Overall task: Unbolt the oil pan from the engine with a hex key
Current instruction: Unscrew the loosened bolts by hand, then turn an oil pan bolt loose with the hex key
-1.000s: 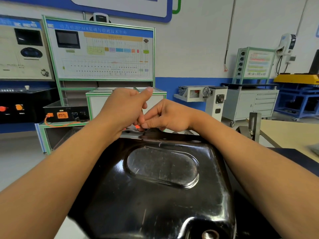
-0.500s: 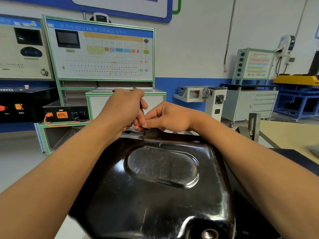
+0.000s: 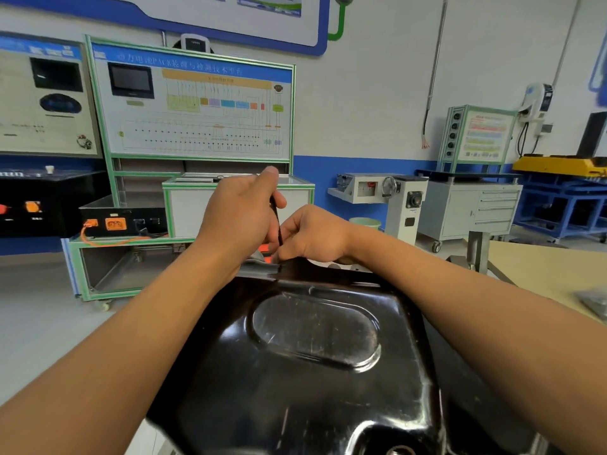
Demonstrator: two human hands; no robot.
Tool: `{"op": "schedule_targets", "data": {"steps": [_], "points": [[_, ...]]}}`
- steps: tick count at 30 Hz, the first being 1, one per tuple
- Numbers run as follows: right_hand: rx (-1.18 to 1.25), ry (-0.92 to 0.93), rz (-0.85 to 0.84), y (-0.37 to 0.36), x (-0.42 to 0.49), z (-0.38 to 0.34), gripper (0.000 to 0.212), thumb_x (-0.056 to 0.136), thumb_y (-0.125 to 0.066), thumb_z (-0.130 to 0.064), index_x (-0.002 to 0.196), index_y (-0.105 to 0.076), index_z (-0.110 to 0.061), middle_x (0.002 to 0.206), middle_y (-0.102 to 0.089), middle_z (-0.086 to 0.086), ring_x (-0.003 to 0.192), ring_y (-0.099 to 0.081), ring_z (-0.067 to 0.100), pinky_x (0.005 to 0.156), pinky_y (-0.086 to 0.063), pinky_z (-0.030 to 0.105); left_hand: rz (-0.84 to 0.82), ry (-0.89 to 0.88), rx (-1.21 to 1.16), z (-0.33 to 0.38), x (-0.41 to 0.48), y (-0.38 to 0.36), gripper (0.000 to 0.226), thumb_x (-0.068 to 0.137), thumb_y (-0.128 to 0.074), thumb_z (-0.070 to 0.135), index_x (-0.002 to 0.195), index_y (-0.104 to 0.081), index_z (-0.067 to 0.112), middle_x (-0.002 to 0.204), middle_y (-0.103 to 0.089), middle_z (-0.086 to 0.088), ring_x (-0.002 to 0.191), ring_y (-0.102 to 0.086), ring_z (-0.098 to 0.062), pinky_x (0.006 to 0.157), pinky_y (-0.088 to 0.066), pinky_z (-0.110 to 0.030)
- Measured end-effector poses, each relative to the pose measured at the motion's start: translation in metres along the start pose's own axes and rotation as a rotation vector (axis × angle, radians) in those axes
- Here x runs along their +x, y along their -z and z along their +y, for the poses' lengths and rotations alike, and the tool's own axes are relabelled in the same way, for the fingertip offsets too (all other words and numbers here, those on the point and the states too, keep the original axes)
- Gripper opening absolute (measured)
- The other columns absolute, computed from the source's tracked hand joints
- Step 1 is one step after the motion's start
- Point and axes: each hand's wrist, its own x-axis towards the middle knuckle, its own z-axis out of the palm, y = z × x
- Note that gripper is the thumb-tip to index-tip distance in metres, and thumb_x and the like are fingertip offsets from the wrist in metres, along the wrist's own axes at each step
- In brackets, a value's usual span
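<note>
Black oil pan (image 3: 312,372) fills the near centre, glossy, w/ an oval pressed panel on its upper face and a threaded drain hole (image 3: 399,451) at the very near edge. Its far rim sits right under both hands.

Left hand (image 3: 239,215) is closed round the hex key (image 3: 277,224): fingers curled, thumb sticking up on top. The key's dark shaft runs roughly upright, tilted a bit, from this fist down to the pan's far rim. Right hand (image 3: 312,234) is just right of it, touching the left, fingers curled and fingertips pinching the key's lower end where it meets the rim. The bolt itself is hidden by the fingers. A small orange-red patch (image 3: 264,249) shows between the hands and the rim; can't tell what it is.

Both forearms reach in from the near corners, left and right of the pan.

Far left: a green-framed training board (image 3: 197,110) w/ a screen and wiring diagram, and a black box (image 3: 115,221) w/ an orange connector on the frame below it. Far right: a grey drawer cabinet (image 3: 476,208) on castors. Right, nearer: a pale wood worktop (image 3: 542,267).
</note>
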Motion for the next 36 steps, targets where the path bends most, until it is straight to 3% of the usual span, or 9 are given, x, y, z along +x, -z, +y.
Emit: {"op": "schedule_targets", "data": {"steps": [3,7,12,15,17,20,24,31,36], "points": [[-0.079,0.022,0.081,0.008,-0.005,-0.002,0.031,0.081,-0.079,-0.003,0.059,-0.064,-0.019,0.052,-0.058,-0.011,0.048,-0.049,0.002,0.055,-0.041,0.011,-0.026,-0.026,-0.054,0.004,-0.003,-0.001,0.049,0.106,-0.042,0.038,0.068,-0.059,0.011,0.037,-0.051,-0.002,0.033,-0.042,-0.009,0.038,-0.035,-0.015],[-0.186,0.004,0.251,0.054,-0.046,0.007,0.016,0.082,-0.078,0.0,0.082,-0.072,-0.016,0.085,-0.075,0.004,0.073,-0.066,0.011,0.071,-0.052,0.015,-0.121,0.093,-0.28,0.024,-0.018,-0.018,0.044,0.107,-0.042,0.035,0.074,-0.058,0.011,0.044,-0.056,-0.004,0.037,-0.045,-0.011,0.041,-0.034,-0.022],[-0.134,-0.053,0.504,0.133,-0.147,0.053,0.017,0.08,-0.081,-0.004,0.083,-0.075,-0.019,0.081,-0.077,0.0,0.072,-0.071,0.005,0.071,-0.057,0.016,-0.409,0.067,-0.378,0.071,-0.057,-0.104,0.042,0.108,-0.038,0.037,0.08,-0.059,0.014,0.057,-0.068,-0.004,0.048,-0.054,-0.009,0.045,-0.039,-0.02],[0.08,-0.153,0.588,0.158,-0.231,0.089,0.011,0.081,-0.078,-0.005,0.09,-0.075,-0.01,0.084,-0.077,0.011,0.075,-0.072,0.017,0.077,-0.061,0.031,-0.581,0.098,-0.467,0.1,-0.089,-0.168,0.042,0.108,-0.038,0.037,0.082,-0.059,0.012,0.062,-0.071,-0.005,0.053,-0.057,-0.011,0.046,-0.041,-0.02],[0.272,-0.238,0.617,0.164,-0.291,0.111,0.017,0.081,-0.075,-0.006,0.098,-0.074,0.0,0.087,-0.075,0.02,0.075,-0.066,0.021,0.069,-0.057,0.027,-0.68,0.153,-0.523,0.112,-0.114,-0.209,0.042,0.109,-0.037,0.037,0.083,-0.059,0.011,0.064,-0.071,-0.007,0.053,-0.057,-0.012,0.046,-0.041,-0.02],[0.451,-0.365,0.669,0.163,-0.381,0.14,0.02,0.084,-0.073,-0.005,0.103,-0.071,0.001,0.079,-0.072,0.011,0.069,-0.063,0.014,0.06,-0.05,0.019,-0.804,0.24,-0.559,0.122,-0.153,-0.271,0.043,0.108,-0.038,0.038,0.085,-0.059,0.01,0.066,-0.071,-0.011,0.052,-0.058,-0.015,0.045,-0.041,-0.02],[0.556,-0.545,0.847,0.161,-0.477,0.175,0.025,0.089,-0.07,-0.001,0.113,-0.066,-0.004,0.09,-0.076,0.015,0.073,-0.067,0.016,0.063,-0.051,0.023,-0.934,0.304,-0.564,0.127,-0.203,-0.342,0.04,0.108,-0.039,0.039,0.087,-0.061,0.012,0.071,-0.073,-0.012,0.057,-0.061,-0.015,0.052,-0.043,-0.026],[0.06,-0.74,0.842,0.165,-0.566,0.239,0.009,0.089,-0.076,-0.019,0.09,-0.079,-0.012,0.079,-0.078,-0.003,0.063,-0.067,0.004,0.055,-0.05,0.013,-1.012,0.368,-0.485,0.125,-0.253,-0.42,0.039,0.108,-0.039,0.037,0.088,-0.058,0.01,0.068,-0.072,-0.011,0.054,-0.058,-0.014,0.051,-0.041,-0.025],[-0.049,-0.866,0.747,0.152,-0.581,0.289,0.007,0.085,-0.08,-0.021,0.086,-0.081,-0.014,0.076,-0.076,-0.005,0.062,-0.065,0.004,0.06,-0.056,0.02,-0.979,0.404,-0.435,0.113,-0.258,-0.442,0.039,0.108,-0.041,0.036,0.083,-0.059,0.01,0.065,-0.071,-0.01,0.051,-0.058,-0.013,0.048,-0.041,-0.023]]}}
